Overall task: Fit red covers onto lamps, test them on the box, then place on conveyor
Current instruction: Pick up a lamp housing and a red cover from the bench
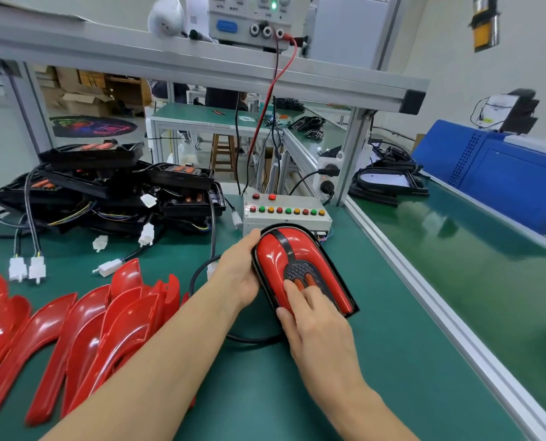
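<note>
Head view, looking down at a green work surface (392,361). The person's left hand (238,272) has its grip curled round the left edge of a lamp (303,268), a black-rimmed, arch-shaped unit lying flat just in front of a white test box (286,214). A red cover (273,259) already sits on the lamp, with a black stripe running down its middle. The right hand (316,326) lies on the near end of the lamp, its grip loose: fingers nearly straight, fingertips (289,286) pressing at the dark patterned patch on the cover.

Judging from this, the cover-fitting step on this lamp is at or near its end; the press looks like a final seating. Testing seems not yet done: a black cable (201,275) curls out beside the left grip, and whether it is plugged into the box cannot be told.

Left of the left grip lies a row of loose red covers (106,329); beyond them, a pile of uncovered black lamps (122,186) with white connectors awaits the same work. Right of the right grip, past a metal rail, runs the green conveyor (488,265), with some dark parts at its far end.
</note>
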